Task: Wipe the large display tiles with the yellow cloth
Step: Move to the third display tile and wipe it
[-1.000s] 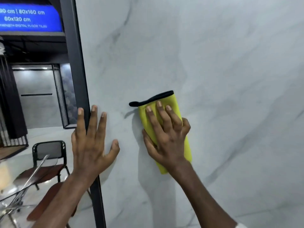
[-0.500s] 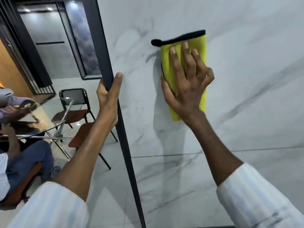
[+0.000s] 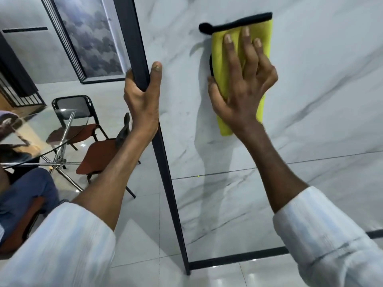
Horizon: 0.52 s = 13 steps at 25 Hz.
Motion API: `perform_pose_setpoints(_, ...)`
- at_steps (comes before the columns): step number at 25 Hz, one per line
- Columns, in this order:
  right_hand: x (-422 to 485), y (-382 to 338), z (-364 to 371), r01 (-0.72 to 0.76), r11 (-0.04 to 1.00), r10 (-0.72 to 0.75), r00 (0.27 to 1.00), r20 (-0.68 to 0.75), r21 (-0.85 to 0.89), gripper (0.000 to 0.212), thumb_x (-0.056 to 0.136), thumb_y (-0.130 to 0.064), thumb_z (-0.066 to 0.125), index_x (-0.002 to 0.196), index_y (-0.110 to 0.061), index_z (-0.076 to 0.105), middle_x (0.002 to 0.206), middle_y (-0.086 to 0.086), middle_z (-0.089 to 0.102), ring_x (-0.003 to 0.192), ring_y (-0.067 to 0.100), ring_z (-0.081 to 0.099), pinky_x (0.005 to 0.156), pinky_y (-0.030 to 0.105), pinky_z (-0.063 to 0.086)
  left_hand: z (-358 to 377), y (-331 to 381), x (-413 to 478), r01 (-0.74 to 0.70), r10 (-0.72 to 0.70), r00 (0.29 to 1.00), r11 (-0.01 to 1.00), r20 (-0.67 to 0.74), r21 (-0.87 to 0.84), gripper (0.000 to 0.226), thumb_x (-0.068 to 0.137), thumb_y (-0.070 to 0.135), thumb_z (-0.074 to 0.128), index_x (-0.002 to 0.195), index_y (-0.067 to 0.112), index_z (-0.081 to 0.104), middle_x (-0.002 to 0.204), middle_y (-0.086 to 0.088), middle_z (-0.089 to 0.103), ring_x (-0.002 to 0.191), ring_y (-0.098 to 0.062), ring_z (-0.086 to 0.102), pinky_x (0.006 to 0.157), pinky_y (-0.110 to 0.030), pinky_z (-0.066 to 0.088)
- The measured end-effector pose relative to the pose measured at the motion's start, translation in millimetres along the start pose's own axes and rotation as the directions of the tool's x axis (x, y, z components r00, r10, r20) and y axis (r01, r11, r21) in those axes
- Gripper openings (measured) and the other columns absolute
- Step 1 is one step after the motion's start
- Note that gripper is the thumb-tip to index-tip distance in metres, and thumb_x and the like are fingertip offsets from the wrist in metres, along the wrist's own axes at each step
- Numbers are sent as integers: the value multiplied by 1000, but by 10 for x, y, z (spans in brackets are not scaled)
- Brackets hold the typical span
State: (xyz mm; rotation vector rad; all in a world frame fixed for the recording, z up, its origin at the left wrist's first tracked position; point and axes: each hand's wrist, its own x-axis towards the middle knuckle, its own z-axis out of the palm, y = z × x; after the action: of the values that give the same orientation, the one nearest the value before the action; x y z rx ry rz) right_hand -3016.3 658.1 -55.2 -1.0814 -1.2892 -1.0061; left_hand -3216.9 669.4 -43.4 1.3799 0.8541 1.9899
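The right hand covers the middle of the cloth, so only the yellow edges and the black trim along the top show, and that trim is smeared with blur. The fingers lie spread and fairly straight, pressing the cloth flat against the upper tile, high on the marble face and above the thin joint to the lower tile. The little finger looks bent, though how much is hard to tell. The left hand is wrapped tight round the black frame at the tile's left edge. The thumb is up the front and the fingers are gone behind the bar, bar one tip peeking out. The upper tile runs out of view at the top and right. Both sleeves are cut off at the bottom. At far left a seated person is sliced by the picture's edge beside a glass table whose rim is hard to trace, with two chairs behind it. A second ago the left hand lay flat and open on the frame and tile; half a second ago it had closed round the frame, and it holds there now. The cloth stays pinned under the right hand, about as far from the frame as before, and the view has dipped, bringing in the frame's foot.
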Motion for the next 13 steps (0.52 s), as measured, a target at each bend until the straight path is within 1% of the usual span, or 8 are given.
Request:
perform_pose_setpoints(1, -21, -6, 20, -16, 1000, 16, 1000, -16, -7, 66, 88, -41, 69, 147, -16, 58, 155, 16, 49, 143, 22, 35, 97, 56, 38, -5, -6, -2, 11, -11, 1000, 1000, -1, 2, 29, 88, 45, 77, 99, 23, 62, 90, 7, 59, 79, -1, 55, 77, -20, 48)
perform_pose_setpoints(3, -447, 4, 57, -17, 1000, 17, 1000, 10, -25, 65, 91, -42, 66, 150, -18, 54, 157, 15, 47, 145, 24, 35, 101, 59, 37, -13, -17, 9, 19, -19, 1000, 1000, -19, -11, 23, 93, 37, 77, 102, 21, 63, 89, 9, 61, 78, 2, 57, 77, -17, 49)
perform_pose_setpoints(4, -811, 9, 65, -25, 999, 27, 999, 44, -36, 67, 92, -43, 64, 153, -20, 48, 160, 14, 43, 146, 26, 34, 104, 59, 34, -15, -21, 21, 24, -25, 999, 1000, -27, -15, 22, 94, 34, 77, 103, 19, 63, 88, 10, 61, 77, 3, 57, 76, -17, 48)
perform_pose_setpoints(6, -1613, 33, 36, -28, 997, 37, 990, 137, -69, 71, 93, -44, 61, 156, -24, 37, 166, 9, 31, 149, 29, 28, 107, 57, 29, 5, -28, 32, 33, -34, 999, 999, -33, -9, 23, 96, 31, 77, 102, 15, 61, 82, 12, 56, 72, 3, 53, 72, -16, 46)
perform_pose_setpoints(8, -2202, -26, -7, -36, 995, 57, 971, 232, -92, 72, 92, -47, 58, 156, -26, 33, 170, 2, 19, 149, 29, 24, 106, 55, 27, 17, -46, 45, 51, -52, 998, 999, -35, -13, 24, 95, 30, 78, 102, 15, 60, 79, 15, 55, 70, 4, 51, 71, -16, 45)
perform_pose_setpoints(9, -2329, -72, -17, -67, 994, 89, 963, 254, -91, 73, 91, -48, 58, 155, -26, 33, 170, 1, 18, 149, 29, 23, 105, 54, 28, 16, -68, 54, 53, -54, 998, 998, -35, -14, 25, 95, 30, 78, 102, 14, 61, 78, 18, 56, 70, 4, 52, 72, -16, 45)
perform_pose_setpoints(11, -2203, -188, 4, -133, 989, 143, 955, 261, -58, 75, 87, -48, 58, 155, -28, 32, 166, 4, 23, 148, 28, 24, 104, 54, 29, 11, -95, 61, 50, -51, 998, 999, -32, -16, 26, 95, 32, 78, 103, 14, 60, 73, 25, 56, 70, 4, 52, 72, -17, 45)
perform_pose_setpoints(13, -1648, -333, 66, -125, 992, 127, 973, 194, -23, 76, 85, -47, 59, 155, -29, 34, 163, 9, 30, 147, 29, 29, 104, 56, 30, 4, -94, 62, 37, -38, 999, 999, -35, -10, 29, 93, 35, 78, 105, 14, 61, 73, 27, 59, 72, 3, 53, 73, -18, 46)
